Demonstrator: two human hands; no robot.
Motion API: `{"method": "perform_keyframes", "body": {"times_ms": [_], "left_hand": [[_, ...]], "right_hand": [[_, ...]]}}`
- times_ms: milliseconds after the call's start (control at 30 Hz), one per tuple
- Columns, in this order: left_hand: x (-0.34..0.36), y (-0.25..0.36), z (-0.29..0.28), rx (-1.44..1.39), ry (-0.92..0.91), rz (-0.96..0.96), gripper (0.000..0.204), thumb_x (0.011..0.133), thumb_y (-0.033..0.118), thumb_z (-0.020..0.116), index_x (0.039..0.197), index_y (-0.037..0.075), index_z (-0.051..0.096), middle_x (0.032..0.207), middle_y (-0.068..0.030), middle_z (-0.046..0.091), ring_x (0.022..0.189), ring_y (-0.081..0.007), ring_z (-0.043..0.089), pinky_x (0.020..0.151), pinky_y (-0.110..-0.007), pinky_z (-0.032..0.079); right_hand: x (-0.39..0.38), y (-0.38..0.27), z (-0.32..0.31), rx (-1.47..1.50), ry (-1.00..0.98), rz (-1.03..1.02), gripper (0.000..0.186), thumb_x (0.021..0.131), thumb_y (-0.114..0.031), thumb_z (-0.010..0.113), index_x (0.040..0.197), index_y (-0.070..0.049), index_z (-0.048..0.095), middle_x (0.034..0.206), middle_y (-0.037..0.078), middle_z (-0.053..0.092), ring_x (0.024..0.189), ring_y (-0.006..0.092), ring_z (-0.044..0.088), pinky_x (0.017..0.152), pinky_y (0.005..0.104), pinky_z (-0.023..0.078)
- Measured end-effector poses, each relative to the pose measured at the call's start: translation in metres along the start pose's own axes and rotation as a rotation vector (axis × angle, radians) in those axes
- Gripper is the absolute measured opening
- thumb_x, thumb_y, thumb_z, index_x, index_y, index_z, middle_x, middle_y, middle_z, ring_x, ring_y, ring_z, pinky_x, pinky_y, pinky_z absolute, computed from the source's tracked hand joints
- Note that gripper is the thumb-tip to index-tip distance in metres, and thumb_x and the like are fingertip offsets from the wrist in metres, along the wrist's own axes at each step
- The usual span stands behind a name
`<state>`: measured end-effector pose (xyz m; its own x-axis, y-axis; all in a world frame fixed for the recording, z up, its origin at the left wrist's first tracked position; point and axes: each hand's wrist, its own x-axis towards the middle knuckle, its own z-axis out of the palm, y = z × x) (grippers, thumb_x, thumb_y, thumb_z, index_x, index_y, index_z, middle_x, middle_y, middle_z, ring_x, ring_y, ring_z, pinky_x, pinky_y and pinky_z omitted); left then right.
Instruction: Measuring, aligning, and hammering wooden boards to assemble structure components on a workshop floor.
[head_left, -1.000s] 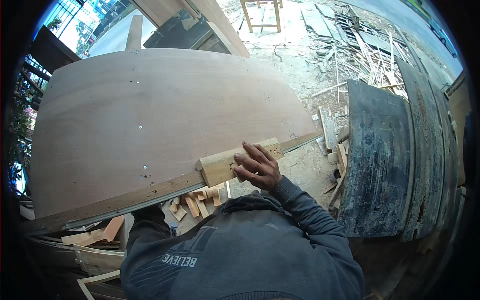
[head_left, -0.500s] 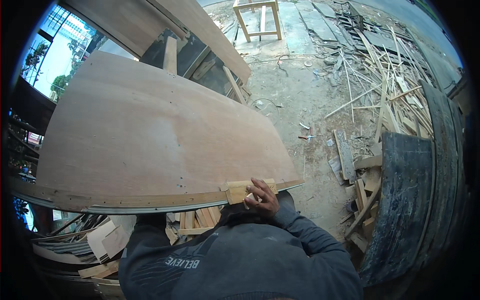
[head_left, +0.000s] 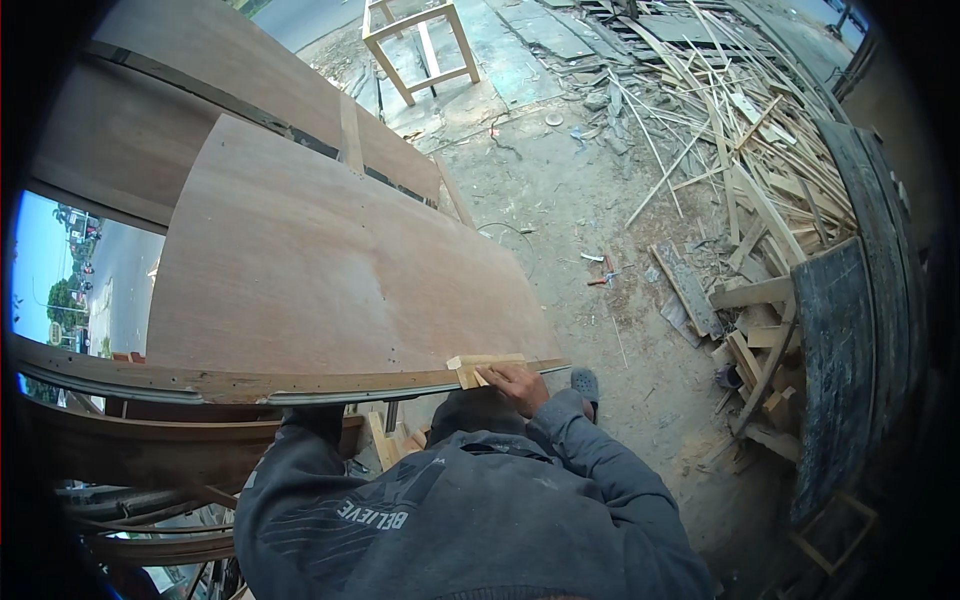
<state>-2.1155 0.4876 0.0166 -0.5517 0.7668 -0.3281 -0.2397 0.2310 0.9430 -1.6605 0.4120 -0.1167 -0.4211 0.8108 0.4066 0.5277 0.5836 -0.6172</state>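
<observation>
- The right hand [head_left: 515, 388] is clasping a pale wooden block [head_left: 465, 372], which is sitting at the near edge of a broad plywood panel [head_left: 300, 250], toward the right end.
- The left sleeve [head_left: 308, 424] is disappearing beneath that edge; I am not seeing the left hand, so I cannot tell whether it is gripping anything. The hands are appearing well apart.
- The block could be slipping off the narrow wooden edge strip [head_left: 230, 384] if the right fingers were loosening or pressing unevenly.
- The panel could be tipping toward the person's body if its support, mostly hidden from me, were giving way.
- Fingers could be catching splinters from the strip, since its wood is looking rough.
- A foot could be snagging on the red-handled tool [head_left: 605, 277] lying on the ground.
- I am making out no container; the wood scraps [head_left: 770, 200] are lying in a loose heap.
</observation>
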Motion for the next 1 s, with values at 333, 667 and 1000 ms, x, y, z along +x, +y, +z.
{"method": "perform_keyframes", "body": {"times_ms": [333, 667, 1000], "left_hand": [[0.208, -0.067, -0.035, -0.113, 0.001, -0.207, 0.066, 0.096, 0.057, 0.048, 0.139, 0.008, 0.050, 0.142, -0.0186, 0.051, 0.132, -0.0300, 0.049, 0.111, -0.048, 0.041], [0.286, -0.124, -0.066, -0.194, 0.024, -0.342, 0.066, 0.096, 0.058, 0.047, 0.139, 0.008, 0.051, 0.143, -0.0188, 0.050, 0.133, -0.0296, 0.049, 0.112, -0.049, 0.040], [0.292, -0.145, -0.090, -0.166, -0.020, -0.433, 0.066, 0.096, 0.058, 0.046, 0.139, 0.009, 0.051, 0.144, -0.0190, 0.050, 0.134, -0.0291, 0.048, 0.112, -0.049, 0.039]], "right_hand": [[0.131, -0.021, 0.124, 0.173, -0.180, 0.238, 0.036, 0.085, -0.014, 0.071, 0.120, -0.018, 0.065, 0.110, 0.004, 0.067, 0.086, 0.0271, 0.070, 0.070, 0.0373, 0.058], [0.078, -0.015, 0.098, 0.089, -0.389, 0.739, 0.032, 0.089, -0.016, 0.068, 0.121, -0.021, 0.068, 0.106, 0.002, 0.067, 0.084, 0.0281, 0.068, 0.071, 0.0403, 0.056], [0.088, 0.016, 0.111, 0.160, -0.217, 0.880, 0.025, 0.093, -0.018, 0.066, 0.117, -0.013, 0.070, 0.105, 0.009, 0.070, 0.086, 0.0287, 0.069, 0.072, 0.0425, 0.055]]}}
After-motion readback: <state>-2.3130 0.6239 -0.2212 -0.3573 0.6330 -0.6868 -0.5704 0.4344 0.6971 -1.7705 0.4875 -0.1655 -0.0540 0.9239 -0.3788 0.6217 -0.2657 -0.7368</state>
